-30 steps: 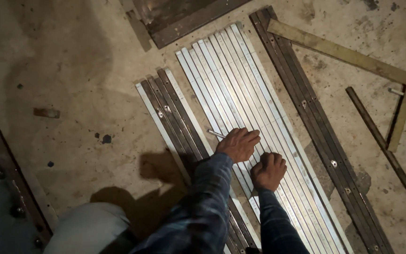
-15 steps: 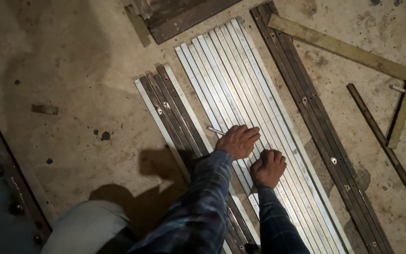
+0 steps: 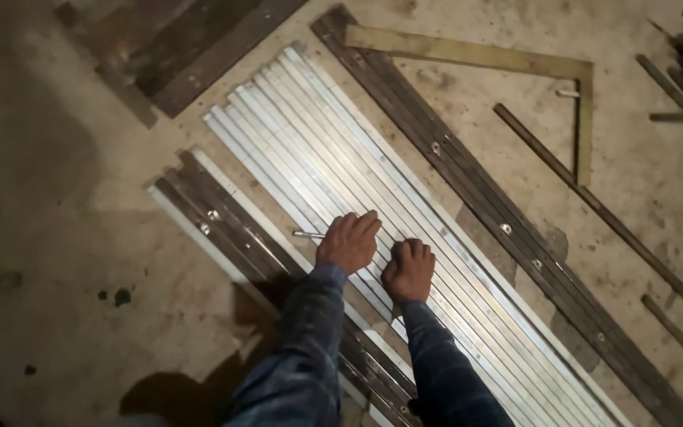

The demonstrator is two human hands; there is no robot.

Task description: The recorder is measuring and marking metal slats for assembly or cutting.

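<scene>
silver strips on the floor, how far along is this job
Done, by the look of it: the silver strips lie side by side in a tidy row between two sets of dark rails. In hand: both hands press on the row, and the left hand grips a thin metal tool beside the right hand. Left: no marks or fixings show on the strips, so the remaining work cannot be judged.

Both arms wear long dark blue plaid sleeves; hands bare.
</scene>
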